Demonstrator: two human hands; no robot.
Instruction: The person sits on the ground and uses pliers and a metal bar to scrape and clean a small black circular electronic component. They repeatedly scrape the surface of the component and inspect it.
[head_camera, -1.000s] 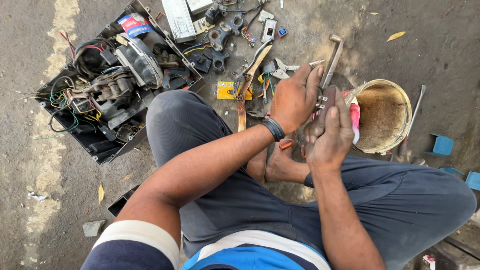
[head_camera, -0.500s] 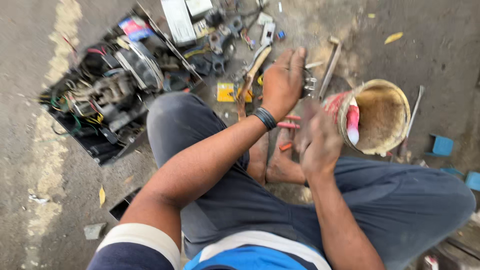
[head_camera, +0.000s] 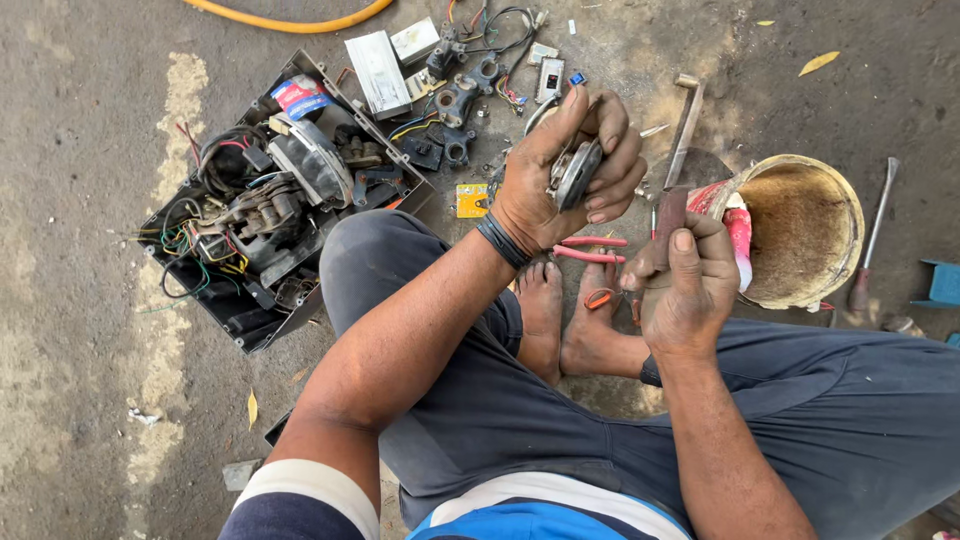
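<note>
**Round metal part gripped in one hand, dark tool in the other**

The person sits cross-legged on the bare ground, feet (head_camera: 570, 310) tucked in front. The left hand (head_camera: 565, 170) is raised above the feet, its fingers curled tight around a round metal part (head_camera: 577, 172) (a disc-like piece, its detail too small to make out), thumb on one side and fingers wrapped over the other. A black wristband (head_camera: 503, 240) circles that wrist. The right hand (head_camera: 685, 290) sits lower and nearer the body, closed around the handle of a dark tool (head_camera: 668, 215) that points up toward the left hand; thumb pressed along its shaft.

Red-handled pliers (head_camera: 588, 248) lie on the ground between the hands, just beyond the toes. To the right stands a worn round bucket (head_camera: 800, 230). A hammer (head_camera: 686, 125) lies above the right hand. On the left, a black tray (head_camera: 265, 235) holds wires and dismantled parts.
</note>
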